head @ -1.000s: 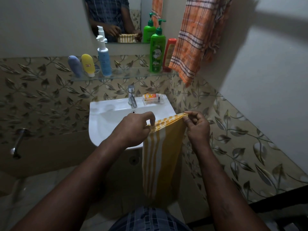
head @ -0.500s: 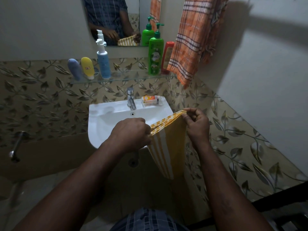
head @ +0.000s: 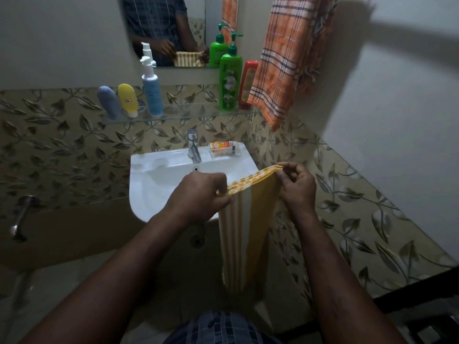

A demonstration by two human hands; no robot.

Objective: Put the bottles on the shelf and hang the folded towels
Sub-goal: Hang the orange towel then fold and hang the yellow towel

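Note:
A yellow towel with white stripes hangs folded in front of the white sink. My left hand pinches its top edge on the left, and my right hand pinches the top edge on the right. On the glass shelf stand a grey-blue tube, a yellow tube, a blue pump bottle, a green pump bottle and a red bottle. An orange checked towel hangs at the upper right.
A tap and a small orange packet sit on the sink's back rim. A mirror above the shelf reflects the person and towel. Leaf-patterned tiles cover the walls. A metal pipe sticks out at left.
The towel's lower part swung up half a second ago and now hangs straight down again. Both hands have kept their hold on its top edge in about the same place.

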